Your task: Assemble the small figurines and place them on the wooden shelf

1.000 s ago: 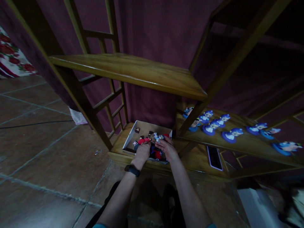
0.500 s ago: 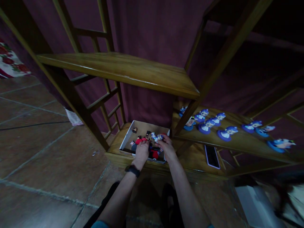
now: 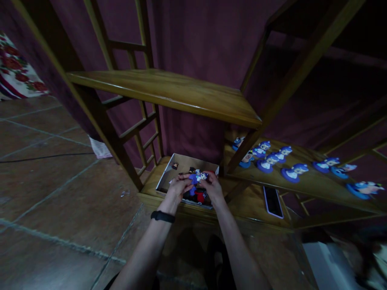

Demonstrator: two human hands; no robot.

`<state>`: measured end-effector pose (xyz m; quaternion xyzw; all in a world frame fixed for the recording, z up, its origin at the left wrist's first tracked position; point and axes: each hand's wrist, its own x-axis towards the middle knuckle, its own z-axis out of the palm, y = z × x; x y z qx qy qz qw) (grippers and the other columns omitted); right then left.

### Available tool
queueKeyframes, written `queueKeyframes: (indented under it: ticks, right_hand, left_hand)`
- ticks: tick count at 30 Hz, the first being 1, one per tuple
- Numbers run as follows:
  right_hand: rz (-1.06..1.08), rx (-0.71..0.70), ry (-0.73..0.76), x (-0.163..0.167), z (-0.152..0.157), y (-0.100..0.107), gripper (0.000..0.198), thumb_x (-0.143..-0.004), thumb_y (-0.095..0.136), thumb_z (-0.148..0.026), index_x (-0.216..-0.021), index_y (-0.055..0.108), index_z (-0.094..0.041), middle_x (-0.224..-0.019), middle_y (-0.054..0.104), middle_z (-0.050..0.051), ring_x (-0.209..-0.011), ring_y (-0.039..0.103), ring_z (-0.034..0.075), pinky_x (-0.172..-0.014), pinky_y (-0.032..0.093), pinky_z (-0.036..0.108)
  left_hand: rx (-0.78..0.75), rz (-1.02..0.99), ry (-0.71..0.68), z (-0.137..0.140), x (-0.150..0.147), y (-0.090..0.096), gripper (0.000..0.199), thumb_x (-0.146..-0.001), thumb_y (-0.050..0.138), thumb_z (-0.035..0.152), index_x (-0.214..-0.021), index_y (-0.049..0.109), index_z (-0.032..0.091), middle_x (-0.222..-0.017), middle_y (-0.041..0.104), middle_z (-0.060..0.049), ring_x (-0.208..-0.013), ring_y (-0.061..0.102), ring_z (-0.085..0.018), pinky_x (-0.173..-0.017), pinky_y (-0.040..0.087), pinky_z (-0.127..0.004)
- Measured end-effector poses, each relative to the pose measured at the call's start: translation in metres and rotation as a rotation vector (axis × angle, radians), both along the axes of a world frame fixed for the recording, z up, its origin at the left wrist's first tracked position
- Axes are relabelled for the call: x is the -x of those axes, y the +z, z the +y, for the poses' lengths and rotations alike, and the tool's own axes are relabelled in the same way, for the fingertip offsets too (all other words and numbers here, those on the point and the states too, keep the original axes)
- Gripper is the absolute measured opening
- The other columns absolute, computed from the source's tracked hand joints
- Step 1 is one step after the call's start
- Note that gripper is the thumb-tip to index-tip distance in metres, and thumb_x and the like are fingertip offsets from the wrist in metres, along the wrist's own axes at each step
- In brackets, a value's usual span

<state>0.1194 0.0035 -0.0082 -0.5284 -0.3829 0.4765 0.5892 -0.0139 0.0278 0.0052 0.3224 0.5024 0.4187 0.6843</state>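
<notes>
Over an open cardboard box [image 3: 165, 174] on the low wooden shelf, I have both hands on a small purple-and-white figurine [image 3: 203, 176]. My right hand [image 3: 214, 188] is closed round its head end. My left hand [image 3: 177, 187], with a black band on the wrist, pinches at the purple base end. In the box beneath lie several small figures, among them a red one [image 3: 200, 196] and a dark one [image 3: 175, 165] near the back left corner. My hands cover part of the box's contents.
To the right, a raised shelf carries several figurines on purple or blue bases, such as one purple figurine [image 3: 294, 172]. A phone [image 3: 273, 201] lies on the lower board. The upper shelf [image 3: 169, 94] juts out above the box, and a slanted wooden post [image 3: 242, 153] stands right of it.
My left hand has risen from the figures in the box and now grips the base end of the figurine in my right hand. The view has shifted slightly.
</notes>
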Motion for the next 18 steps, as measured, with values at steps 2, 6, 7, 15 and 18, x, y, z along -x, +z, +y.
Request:
queueKeyframes:
  ticks: [2, 6, 7, 15, 18]
  right_hand:
    - [-0.025, -0.012, 0.01, 0.001, 0.0004, -0.0031, 0.035, -0.062, 0.061, -0.026, -0.096, 0.054, -0.024, -0.087, 0.059, -0.002, -0.074, 0.057, 0.014, -0.065, 0.05, 0.025]
    - [-0.074, -0.039, 0.008, 0.0018, 0.0008, -0.0065, 0.035, -0.066, 0.059, -0.027, -0.1, 0.053, -0.024, -0.089, 0.061, -0.001, -0.077, 0.057, 0.014, -0.066, 0.049, 0.025]
    - [-0.076, -0.048, 0.007, 0.002, 0.0009, -0.0071, 0.035, -0.066, 0.059, -0.027, -0.1, 0.053, -0.023, -0.09, 0.061, -0.001, -0.077, 0.057, 0.014, -0.066, 0.049, 0.025]
    - [-0.105, -0.121, 0.017, 0.0032, 0.0019, -0.0105, 0.034, -0.066, 0.06, -0.026, -0.099, 0.055, -0.021, -0.096, 0.063, 0.002, -0.085, 0.059, 0.017, -0.071, 0.049, 0.029]
    - [-0.11, -0.128, 0.018, 0.0036, 0.0011, -0.0101, 0.034, -0.066, 0.06, -0.026, -0.1, 0.055, -0.022, -0.096, 0.063, 0.002, -0.085, 0.059, 0.017, -0.073, 0.049, 0.03]
  left_hand:
    - [0.028, -0.083, 0.004, -0.0017, 0.0033, 0.0019, 0.024, -0.065, 0.059, 0.006, -0.088, 0.061, 0.013, -0.072, 0.065, -0.002, -0.062, 0.061, -0.01, -0.067, 0.052, -0.025]
    - [0.035, -0.136, -0.004, -0.0038, 0.0064, 0.0026, 0.024, -0.063, 0.064, 0.005, -0.086, 0.063, 0.012, -0.074, 0.066, -0.003, -0.061, 0.061, -0.009, -0.064, 0.052, -0.023]
    - [0.036, -0.14, -0.006, -0.0042, 0.0067, 0.0025, 0.025, -0.062, 0.066, 0.005, -0.086, 0.064, 0.012, -0.074, 0.067, -0.003, -0.061, 0.061, -0.009, -0.063, 0.051, -0.022]
    - [0.059, -0.227, 0.014, -0.0074, 0.0091, 0.0051, 0.024, -0.054, 0.076, 0.009, -0.077, 0.067, 0.01, -0.068, 0.068, -0.005, -0.06, 0.063, -0.012, -0.062, 0.052, -0.022]
    - [0.081, -0.251, 0.018, -0.008, 0.0096, 0.0051, 0.024, -0.054, 0.076, 0.008, -0.076, 0.067, 0.01, -0.067, 0.068, -0.005, -0.058, 0.062, -0.011, -0.06, 0.052, -0.021]
